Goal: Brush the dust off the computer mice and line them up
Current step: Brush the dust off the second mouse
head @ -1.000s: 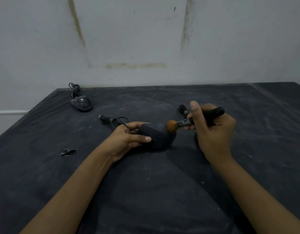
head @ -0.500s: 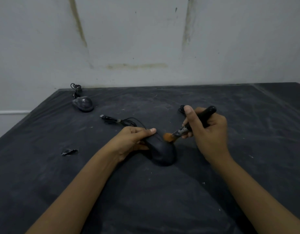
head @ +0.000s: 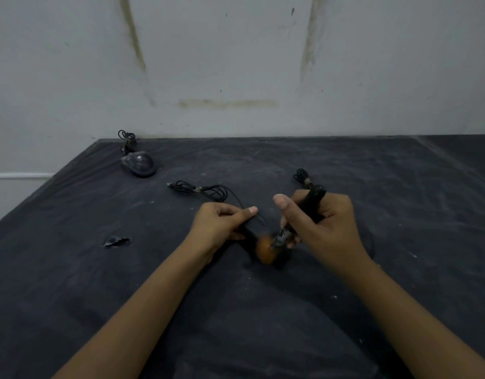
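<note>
Right hand [head: 326, 228] fingers wrapped round brush [head: 309, 206], blurred orange bristles now lower, swept to the near end of the mouse [head: 249, 240], left hand [head: 219, 225] fingers gripping that mouse mid-table [head: 263, 324], covering more of it than before, second mouse [head: 139, 164] unmoved far left.

We face pale wall [head: 236, 50], brownish streaks; dark, dusty cloth-covered table [head: 400, 187] butts against it; we find light dim.
</note>
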